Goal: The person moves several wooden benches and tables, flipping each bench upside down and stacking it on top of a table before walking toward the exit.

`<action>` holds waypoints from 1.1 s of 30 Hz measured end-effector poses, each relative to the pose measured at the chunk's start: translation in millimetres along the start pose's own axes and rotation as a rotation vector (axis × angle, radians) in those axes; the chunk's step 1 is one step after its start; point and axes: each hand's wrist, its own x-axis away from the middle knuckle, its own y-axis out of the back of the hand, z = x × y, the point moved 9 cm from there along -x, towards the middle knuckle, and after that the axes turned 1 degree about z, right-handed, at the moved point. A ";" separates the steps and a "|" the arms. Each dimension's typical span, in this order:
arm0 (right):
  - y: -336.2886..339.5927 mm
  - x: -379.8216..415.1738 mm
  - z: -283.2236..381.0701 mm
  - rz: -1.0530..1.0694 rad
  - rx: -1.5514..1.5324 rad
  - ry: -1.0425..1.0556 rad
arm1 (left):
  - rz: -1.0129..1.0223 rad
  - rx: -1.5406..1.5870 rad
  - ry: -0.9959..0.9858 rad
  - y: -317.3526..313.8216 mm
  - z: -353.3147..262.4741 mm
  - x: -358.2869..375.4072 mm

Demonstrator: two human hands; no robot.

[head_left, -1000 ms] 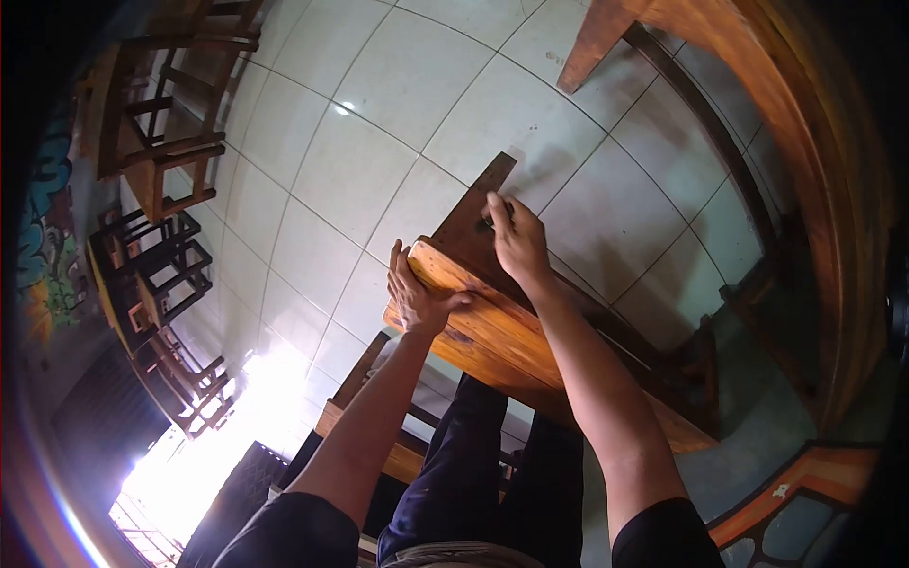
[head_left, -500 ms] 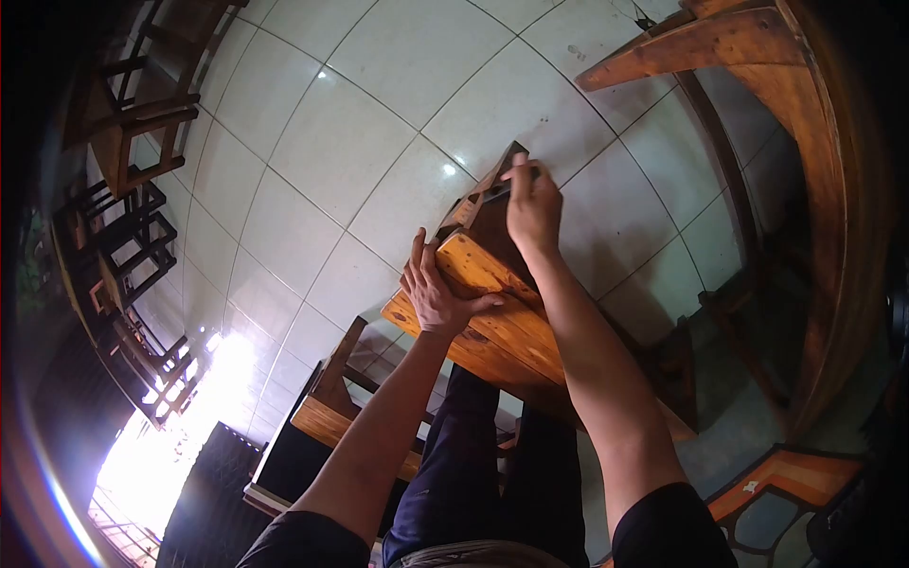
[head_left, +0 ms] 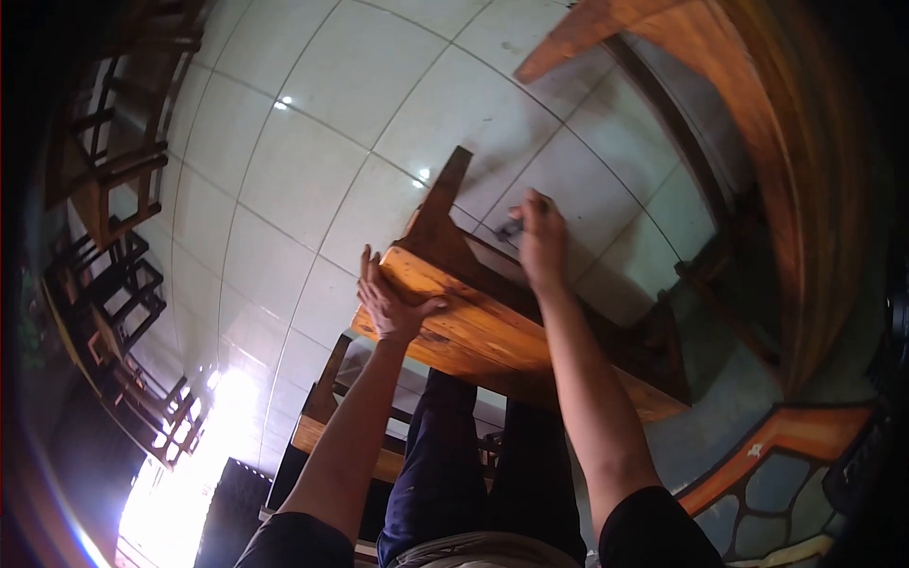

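Note:
A wooden bench (head_left: 473,327) lies tipped in front of my legs, one leg (head_left: 445,199) pointing away over the tiled floor. My left hand (head_left: 393,305) is spread flat on the near end of its orange-brown plank, fingers apart, thumb toward the right. Beyond the plank's far edge, my right hand (head_left: 543,237) is closed round a dark object (head_left: 509,229) that is too small and blurred to name. That hand is to the right of the bench leg, apart from it.
A large curved wooden piece of furniture (head_left: 786,142) stands at the right. Stacked wooden chairs or stools (head_left: 114,275) line the left side. Another wooden piece (head_left: 317,407) is left of my legs. Bright light (head_left: 232,398) falls at lower left.
My right hand has drawn back from the bench leg, and the dark object now shows in it. The view has shifted; my left hand still rests on the plank.

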 end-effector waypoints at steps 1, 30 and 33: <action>37.5 2.8 -12.3 -0.038 -0.090 -0.019 | -0.016 0.023 -0.029 2.1 1.7 1.1; 575.4 278.6 -336.8 -0.692 0.669 -0.752 | 0.259 -0.446 -0.006 -38.2 13.0 -126.4; 590.0 265.0 -337.8 -0.689 0.886 -0.820 | 0.397 -0.453 0.201 -40.2 82.1 -113.1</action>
